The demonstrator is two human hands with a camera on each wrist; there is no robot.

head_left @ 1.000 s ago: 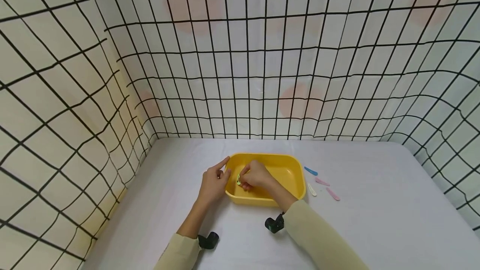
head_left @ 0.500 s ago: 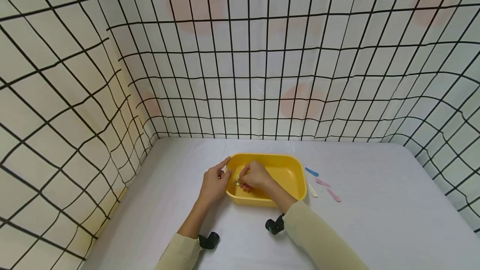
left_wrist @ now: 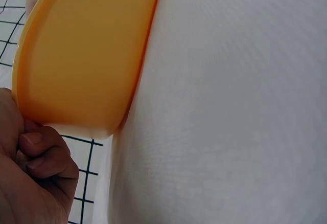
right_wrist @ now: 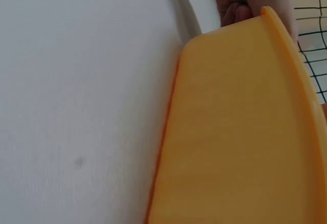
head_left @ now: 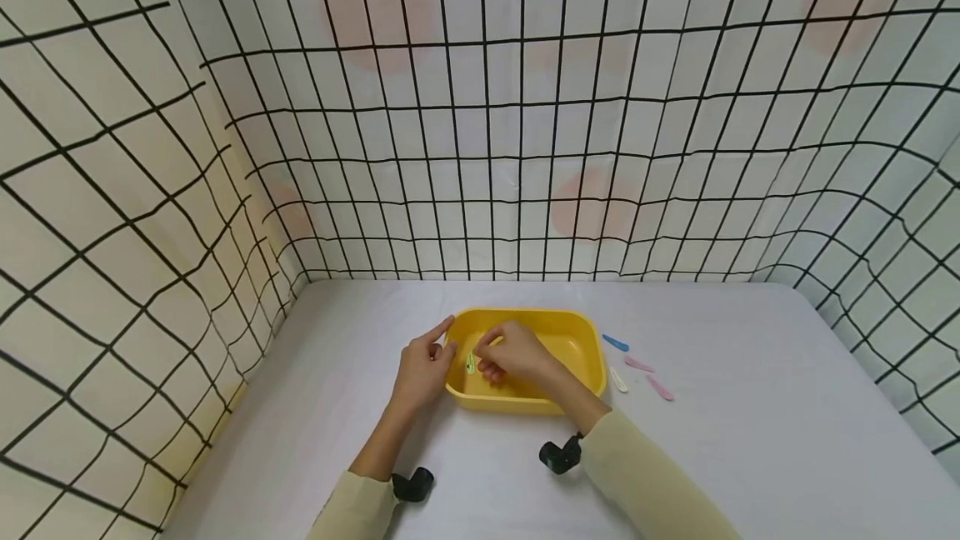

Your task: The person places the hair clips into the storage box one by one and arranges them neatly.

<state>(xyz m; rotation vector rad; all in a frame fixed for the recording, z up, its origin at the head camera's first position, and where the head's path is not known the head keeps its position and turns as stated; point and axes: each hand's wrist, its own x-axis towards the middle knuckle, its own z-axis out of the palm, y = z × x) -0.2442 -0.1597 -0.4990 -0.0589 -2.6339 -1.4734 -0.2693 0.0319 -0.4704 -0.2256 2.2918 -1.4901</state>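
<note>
A yellow plastic tray (head_left: pixel 573 350) stands on the white table. At its left end my left hand (head_left: pixel 422 367) grips the rim, index finger stretched along the far corner and thumb over the edge. The left wrist view shows this hand's other fingers curled against the outer wall of the tray. A small green snap hair clip (head_left: pixel 470 363) lies on the tray floor near the left wall. My right hand (head_left: pixel 517 352) reaches over the near rim into the tray, its fingertips just beside the clip, fingers loosely bent and holding nothing visible.
Right of the tray lie a blue hair clip (head_left: pixel 616 342), a white one (head_left: pixel 618 380) and two pink ones, the nearer pink clip (head_left: pixel 660 387) farthest right. A black wire grid (head_left: pixel 517 157) closes off the back and sides.
The green hair clip, earlier at my right fingertips, now lies on the tray floor, and the right fingers have come away from it. My left hand keeps its place on the rim.
</note>
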